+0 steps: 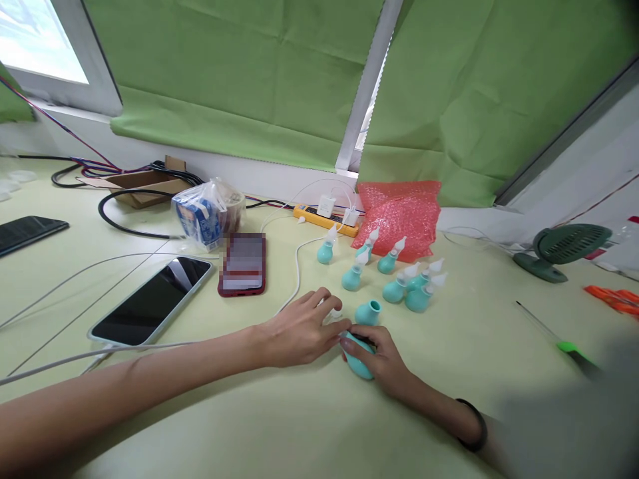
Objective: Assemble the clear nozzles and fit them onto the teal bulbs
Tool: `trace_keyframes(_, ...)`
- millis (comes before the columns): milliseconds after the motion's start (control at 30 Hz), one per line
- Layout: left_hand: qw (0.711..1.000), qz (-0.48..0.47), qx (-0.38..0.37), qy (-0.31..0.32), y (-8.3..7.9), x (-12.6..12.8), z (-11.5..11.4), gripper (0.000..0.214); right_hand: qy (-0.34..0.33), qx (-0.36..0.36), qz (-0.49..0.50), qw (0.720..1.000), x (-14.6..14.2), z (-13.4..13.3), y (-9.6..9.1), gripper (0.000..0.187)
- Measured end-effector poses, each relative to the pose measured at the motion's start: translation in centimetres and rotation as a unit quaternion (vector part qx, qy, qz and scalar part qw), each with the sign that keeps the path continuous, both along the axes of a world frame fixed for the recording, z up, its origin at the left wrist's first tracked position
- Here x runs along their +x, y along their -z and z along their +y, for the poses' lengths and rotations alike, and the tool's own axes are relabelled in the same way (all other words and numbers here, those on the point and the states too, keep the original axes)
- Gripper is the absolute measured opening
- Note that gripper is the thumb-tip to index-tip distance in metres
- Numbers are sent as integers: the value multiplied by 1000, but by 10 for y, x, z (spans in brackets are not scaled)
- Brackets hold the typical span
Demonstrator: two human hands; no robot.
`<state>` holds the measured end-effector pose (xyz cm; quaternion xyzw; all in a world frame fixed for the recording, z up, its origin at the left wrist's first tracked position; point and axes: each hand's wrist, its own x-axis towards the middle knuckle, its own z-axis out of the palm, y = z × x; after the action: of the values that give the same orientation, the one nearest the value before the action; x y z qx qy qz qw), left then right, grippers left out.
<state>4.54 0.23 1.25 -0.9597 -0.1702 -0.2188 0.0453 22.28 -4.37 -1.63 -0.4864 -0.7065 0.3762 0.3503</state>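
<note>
Left hand (pixel 299 330) fingertips touch teal bulb (pixel 357 366) wrapped in right hand (pixel 383 359) fingers

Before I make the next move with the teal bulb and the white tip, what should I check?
1. Right hand grips the bulb on the table: ok.
2. Left hand holds the tip: cannot tell, only a bit of it shows.
3. Tip seated in the bulb: cannot tell, fingers cover the neck.
4. Spare bulb upright, neck open: ok.
5. Finished bulbs apart from both hands: ok.
6. Cable clear of the left hand: not ok, it runs right beside it.
</note>
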Motion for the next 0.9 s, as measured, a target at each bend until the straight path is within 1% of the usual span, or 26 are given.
trace_keyframes(100, 998, 11, 57, -2, 4, 2, 1, 22, -2, -28, 25, 999, -1, 1, -3, 29)
trace_keyframes(200, 991, 6, 126, 33, 9, 1, 1, 19, -6, -29, 40, 999, -2, 3, -2, 30)
trace_keyframes(267, 986, 4, 158, 61, 13, 1, 0, 18, -1, -25, 42, 999, -2, 4, 0, 29)
trace_keyframes(367, 982, 10, 168, 90, 18, -1, -1, 24, 8, -15, 33, 999, -2, 4, 4, 29)
trace_keyframes(433, 981, 12, 169, 98, 20, -1, -1, 27, 9, -4, 23, 1000, -2, 4, 5, 30)
trace_keyframes(500, 980, 14, 178, 90, 20, -1, -1, 28, 8, 3, 13, 1000, -2, 4, 6, 30)
trace_keyframes(600, 979, 18, 192, 60, 15, 0, -1, 25, 14, 10, 3, 1000, -2, 4, 6, 30)
trace_keyframes(667, 981, 31, 184, 45, 10, 1, -2, 23, 14, 16, -4, 1000, -2, 4, 5, 30)
trace_keyframes(733, 986, 52, 152, 36, 7, 1, -1, 22, 13, 22, -10, 1000, -2, 4, 5, 29)
trace_keyframes(800, 994, 57, 91, 30, 4, 1, 0, 21, 13, 15, -6, 1000, -3, 4, 4, 28)
trace_keyframes(900, 999, 11, -31, 28, 2, -1, 3, 19, 7, -5, 9, 1000, -3, 3, 2, 28)
